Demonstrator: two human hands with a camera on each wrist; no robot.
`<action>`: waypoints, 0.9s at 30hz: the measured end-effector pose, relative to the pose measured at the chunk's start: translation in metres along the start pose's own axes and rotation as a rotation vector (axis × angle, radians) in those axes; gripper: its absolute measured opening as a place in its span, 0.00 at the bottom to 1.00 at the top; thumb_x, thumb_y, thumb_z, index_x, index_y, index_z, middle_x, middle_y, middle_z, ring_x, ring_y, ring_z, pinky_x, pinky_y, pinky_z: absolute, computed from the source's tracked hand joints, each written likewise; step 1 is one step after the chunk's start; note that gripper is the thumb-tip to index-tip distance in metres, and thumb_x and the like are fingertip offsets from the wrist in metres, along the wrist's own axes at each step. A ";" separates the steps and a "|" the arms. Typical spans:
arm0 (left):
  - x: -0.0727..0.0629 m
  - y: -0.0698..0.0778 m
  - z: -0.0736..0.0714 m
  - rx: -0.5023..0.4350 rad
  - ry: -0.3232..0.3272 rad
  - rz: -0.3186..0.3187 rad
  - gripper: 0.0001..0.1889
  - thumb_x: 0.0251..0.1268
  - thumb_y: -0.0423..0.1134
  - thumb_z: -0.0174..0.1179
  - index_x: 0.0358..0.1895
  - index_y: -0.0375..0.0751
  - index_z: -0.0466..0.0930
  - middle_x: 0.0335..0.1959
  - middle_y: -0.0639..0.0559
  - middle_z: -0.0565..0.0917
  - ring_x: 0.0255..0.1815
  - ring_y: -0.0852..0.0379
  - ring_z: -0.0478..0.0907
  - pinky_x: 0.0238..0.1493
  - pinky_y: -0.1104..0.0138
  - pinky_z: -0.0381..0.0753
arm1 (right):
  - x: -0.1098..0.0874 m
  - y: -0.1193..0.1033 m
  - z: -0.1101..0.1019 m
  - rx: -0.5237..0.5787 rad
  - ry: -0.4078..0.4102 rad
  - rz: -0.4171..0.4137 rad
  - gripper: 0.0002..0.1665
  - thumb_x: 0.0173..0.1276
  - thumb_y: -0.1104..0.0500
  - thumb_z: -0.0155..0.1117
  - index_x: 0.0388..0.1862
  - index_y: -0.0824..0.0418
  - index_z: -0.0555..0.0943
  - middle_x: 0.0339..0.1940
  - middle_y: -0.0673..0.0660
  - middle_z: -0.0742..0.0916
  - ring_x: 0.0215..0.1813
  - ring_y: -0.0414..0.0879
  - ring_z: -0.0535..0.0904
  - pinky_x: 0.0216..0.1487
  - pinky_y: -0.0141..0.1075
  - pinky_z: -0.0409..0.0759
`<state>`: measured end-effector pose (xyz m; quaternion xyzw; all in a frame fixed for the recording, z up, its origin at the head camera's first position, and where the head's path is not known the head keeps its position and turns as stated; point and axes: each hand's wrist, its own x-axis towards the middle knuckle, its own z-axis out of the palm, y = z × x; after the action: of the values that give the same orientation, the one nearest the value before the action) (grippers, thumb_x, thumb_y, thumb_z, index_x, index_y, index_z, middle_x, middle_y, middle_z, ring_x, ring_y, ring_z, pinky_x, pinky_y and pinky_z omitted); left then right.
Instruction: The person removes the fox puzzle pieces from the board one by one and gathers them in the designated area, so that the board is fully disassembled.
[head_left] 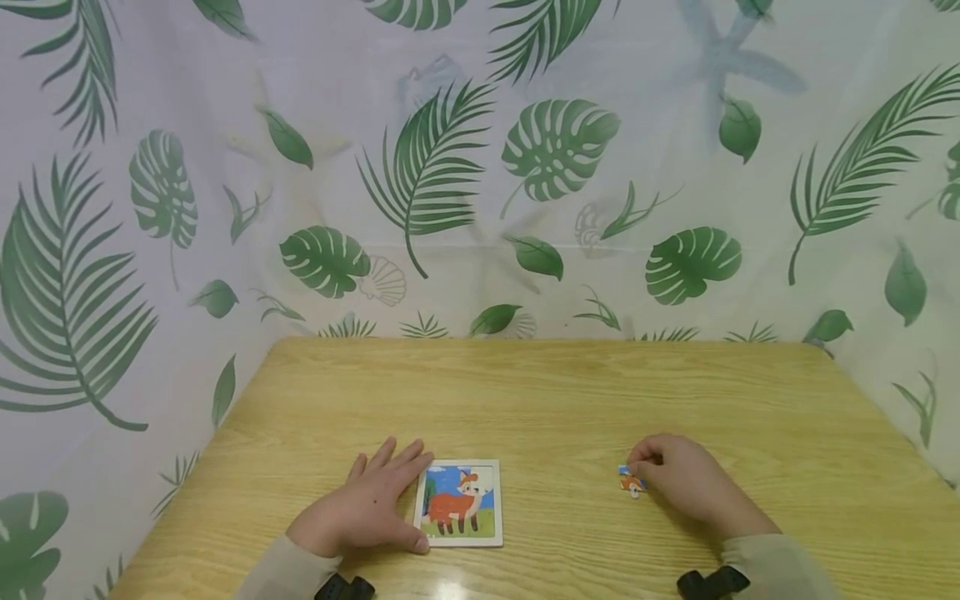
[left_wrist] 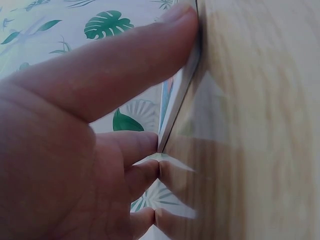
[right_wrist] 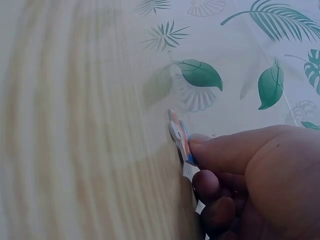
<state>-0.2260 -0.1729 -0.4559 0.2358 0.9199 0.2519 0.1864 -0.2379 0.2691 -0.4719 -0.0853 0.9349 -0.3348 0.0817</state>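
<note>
A square picture puzzle (head_left: 459, 510) of an orange fox in a pale frame lies flat on the table; a pale patch shows at its upper right. My left hand (head_left: 367, 506) rests along its left side with fingers spread, the thumb at the lower left corner and the index finger by the upper left one. In the left wrist view, the thumb (left_wrist: 125, 60) lies over the frame's edge (left_wrist: 175, 102). Off to the right, my right hand (head_left: 686, 481) pinches a small puzzle piece (head_left: 632, 481) with orange, white and blue print, low over the table. The right wrist view catches the piece (right_wrist: 179, 134) nearly edge-on at the thumb tip.
The wooden table (head_left: 555, 400) reaches back to a leaf-printed cloth (head_left: 450, 167) that hangs behind it and along both sides. Bare wood lies between the puzzle and the right hand. Dark devices (head_left: 712, 582) are strapped to both wrists.
</note>
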 end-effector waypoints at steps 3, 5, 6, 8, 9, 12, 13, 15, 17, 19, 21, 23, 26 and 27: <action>-0.001 0.001 0.000 -0.001 0.000 -0.001 0.58 0.47 0.62 0.76 0.81 0.45 0.57 0.82 0.46 0.50 0.81 0.34 0.35 0.70 0.29 0.32 | 0.000 0.000 0.002 -0.007 0.005 -0.003 0.06 0.74 0.55 0.64 0.37 0.53 0.84 0.32 0.47 0.84 0.34 0.45 0.74 0.38 0.41 0.73; -0.001 0.001 0.000 0.001 0.002 -0.001 0.58 0.47 0.62 0.76 0.81 0.45 0.57 0.82 0.46 0.50 0.81 0.34 0.35 0.70 0.30 0.32 | 0.000 0.000 0.002 -0.012 0.008 -0.007 0.06 0.74 0.54 0.64 0.37 0.53 0.84 0.32 0.46 0.84 0.34 0.45 0.74 0.38 0.42 0.74; -0.001 0.001 0.000 0.004 0.004 -0.002 0.58 0.47 0.62 0.76 0.81 0.45 0.57 0.82 0.46 0.50 0.81 0.34 0.35 0.70 0.30 0.32 | 0.000 -0.001 0.002 -0.017 0.009 -0.007 0.06 0.74 0.54 0.64 0.37 0.53 0.84 0.32 0.46 0.83 0.34 0.45 0.74 0.38 0.42 0.74; -0.001 0.001 0.000 0.005 0.007 -0.002 0.58 0.47 0.61 0.76 0.81 0.45 0.57 0.82 0.46 0.50 0.81 0.34 0.35 0.70 0.30 0.32 | 0.000 -0.002 0.002 -0.019 0.010 -0.006 0.06 0.74 0.54 0.64 0.37 0.53 0.84 0.31 0.46 0.83 0.34 0.45 0.74 0.38 0.42 0.74; -0.001 0.002 0.000 0.006 0.008 0.000 0.58 0.47 0.61 0.77 0.81 0.45 0.58 0.82 0.46 0.50 0.81 0.34 0.35 0.70 0.30 0.32 | 0.000 -0.002 0.002 -0.022 0.012 -0.005 0.06 0.74 0.55 0.64 0.37 0.53 0.84 0.31 0.46 0.83 0.35 0.44 0.74 0.39 0.42 0.74; -0.001 0.002 0.000 0.006 0.009 0.004 0.58 0.46 0.61 0.77 0.81 0.44 0.58 0.82 0.45 0.50 0.81 0.34 0.35 0.70 0.29 0.32 | 0.000 -0.003 0.002 -0.023 0.011 -0.004 0.05 0.74 0.55 0.64 0.38 0.53 0.84 0.32 0.46 0.84 0.34 0.44 0.75 0.38 0.42 0.74; -0.001 0.002 0.000 0.005 0.009 0.006 0.58 0.46 0.61 0.77 0.81 0.44 0.58 0.82 0.45 0.50 0.81 0.34 0.35 0.70 0.29 0.32 | -0.001 -0.003 0.002 -0.022 0.012 -0.002 0.05 0.74 0.55 0.64 0.38 0.54 0.84 0.32 0.46 0.84 0.34 0.44 0.75 0.38 0.42 0.74; -0.001 0.002 0.000 0.007 0.008 0.008 0.58 0.46 0.62 0.77 0.80 0.44 0.58 0.82 0.45 0.51 0.81 0.34 0.35 0.70 0.29 0.32 | -0.001 -0.003 0.002 -0.019 0.011 -0.002 0.06 0.75 0.55 0.64 0.38 0.54 0.84 0.32 0.46 0.84 0.34 0.44 0.75 0.37 0.42 0.75; -0.001 0.002 0.000 0.009 0.010 0.010 0.58 0.46 0.62 0.77 0.80 0.44 0.58 0.82 0.45 0.51 0.81 0.34 0.35 0.70 0.29 0.32 | -0.001 -0.002 0.002 -0.023 0.011 -0.003 0.06 0.75 0.55 0.63 0.38 0.54 0.84 0.32 0.47 0.83 0.34 0.45 0.74 0.36 0.42 0.74; 0.000 0.002 0.001 0.014 0.013 0.010 0.58 0.46 0.62 0.77 0.80 0.44 0.58 0.82 0.45 0.51 0.81 0.34 0.35 0.70 0.29 0.33 | -0.001 -0.002 0.002 -0.024 0.012 0.005 0.06 0.75 0.54 0.63 0.38 0.53 0.84 0.31 0.47 0.83 0.33 0.45 0.74 0.36 0.41 0.74; 0.000 0.002 0.001 0.018 0.015 0.010 0.58 0.46 0.62 0.77 0.80 0.44 0.58 0.82 0.45 0.51 0.81 0.34 0.35 0.70 0.29 0.33 | 0.000 -0.002 0.002 -0.031 0.013 0.006 0.06 0.75 0.54 0.63 0.37 0.52 0.84 0.30 0.47 0.83 0.33 0.45 0.74 0.37 0.41 0.74; 0.000 0.002 0.001 0.022 0.016 0.010 0.59 0.45 0.62 0.77 0.80 0.44 0.58 0.82 0.45 0.51 0.81 0.34 0.35 0.70 0.29 0.33 | 0.001 -0.001 0.003 -0.038 0.016 0.005 0.06 0.75 0.53 0.64 0.36 0.50 0.84 0.30 0.46 0.83 0.33 0.45 0.74 0.37 0.41 0.74; 0.000 0.001 0.001 0.024 0.013 0.011 0.59 0.45 0.63 0.77 0.81 0.45 0.58 0.82 0.45 0.50 0.81 0.34 0.35 0.70 0.29 0.32 | 0.002 -0.001 0.003 -0.038 0.019 -0.004 0.06 0.74 0.52 0.65 0.36 0.49 0.84 0.31 0.44 0.84 0.33 0.45 0.75 0.38 0.42 0.74; 0.000 0.001 0.001 0.022 0.011 0.012 0.59 0.45 0.63 0.77 0.81 0.45 0.58 0.82 0.45 0.50 0.81 0.34 0.35 0.70 0.28 0.32 | 0.002 -0.001 0.003 -0.038 0.018 -0.008 0.06 0.74 0.51 0.65 0.36 0.49 0.84 0.31 0.44 0.84 0.33 0.45 0.75 0.38 0.42 0.74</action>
<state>-0.2251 -0.1716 -0.4565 0.2417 0.9222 0.2444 0.1772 -0.2395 0.2658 -0.4739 -0.0876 0.9414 -0.3181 0.0701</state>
